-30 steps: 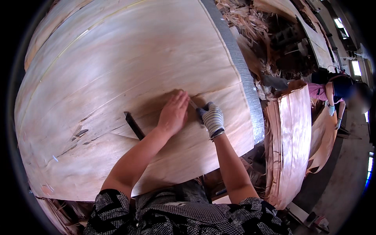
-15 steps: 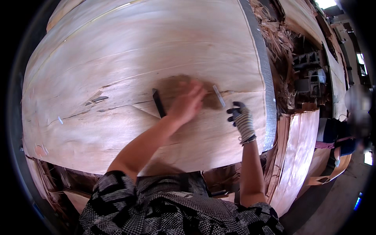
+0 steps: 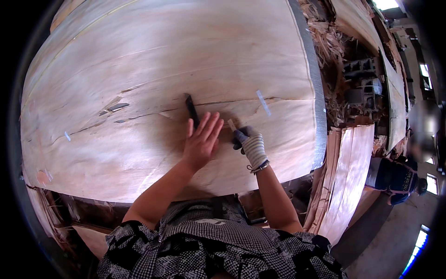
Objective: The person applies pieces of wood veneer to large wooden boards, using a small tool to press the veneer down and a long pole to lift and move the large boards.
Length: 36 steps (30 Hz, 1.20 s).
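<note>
As the left hand [image 3: 201,143] splays over cracked veneer [image 3: 172,76], the gloved right hand [image 3: 251,145] grips a pale strip [image 3: 231,124]

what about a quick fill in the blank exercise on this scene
The right hand wears a striped ____.
The narrow strip nearest the left hand is ____ in colour.
A short pale strip sticks out from the ____ hand.

Missing words: glove; black; right
</note>
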{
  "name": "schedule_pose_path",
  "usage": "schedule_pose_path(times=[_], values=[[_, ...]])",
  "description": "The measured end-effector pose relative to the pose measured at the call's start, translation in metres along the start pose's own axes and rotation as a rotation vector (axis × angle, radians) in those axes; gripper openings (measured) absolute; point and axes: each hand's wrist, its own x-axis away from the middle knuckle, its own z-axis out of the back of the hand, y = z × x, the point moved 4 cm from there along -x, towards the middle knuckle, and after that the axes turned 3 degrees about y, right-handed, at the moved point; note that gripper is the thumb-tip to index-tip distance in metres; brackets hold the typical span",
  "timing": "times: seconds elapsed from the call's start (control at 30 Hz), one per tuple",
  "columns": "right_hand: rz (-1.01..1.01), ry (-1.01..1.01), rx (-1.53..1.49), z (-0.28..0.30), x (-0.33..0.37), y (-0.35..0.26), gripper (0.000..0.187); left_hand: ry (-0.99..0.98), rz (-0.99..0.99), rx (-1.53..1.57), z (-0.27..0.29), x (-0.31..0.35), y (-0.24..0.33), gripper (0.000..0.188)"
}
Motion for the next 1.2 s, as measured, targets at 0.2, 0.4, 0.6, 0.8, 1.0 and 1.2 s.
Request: schedule_pose_path(times=[0.2,0.4,0.6,0.8,1.0,1.2], values=[[-0.025,0.025,-0.033,0.005,0.007,-0.005,0.018,-0.141,-0.104,-0.022,-0.009,0.002,-0.008,0.046],[0.02,0.09,0.167,-0.002,-0.01,0.008,0.02,-0.085,-0.229,0.008,-0.028,-0.008,0.011,0.046],[0.412,0.401,0.961,0.031,-0.02,-0.001,0.029,-0.143,-0.348,-0.245,-0.033,-0.015,0.028,0.043],[0.288,0.229,0.356,0.049,-0.007,-0.005,0.018,0.193,0.235,0.06,0.005,-0.016,-0.025,0.05],[0.312,0.161,-0.054,-0.005,0.024,-0.015,0.014,0.176,0.356,-0.011,0.009,0.001,-0.059,0.056],[0.004,-0.355,-0.877,-0.06,0.046,-0.016,0.028,0.166,0.263,0.488,0.02,0.021,0.006,0.027]])
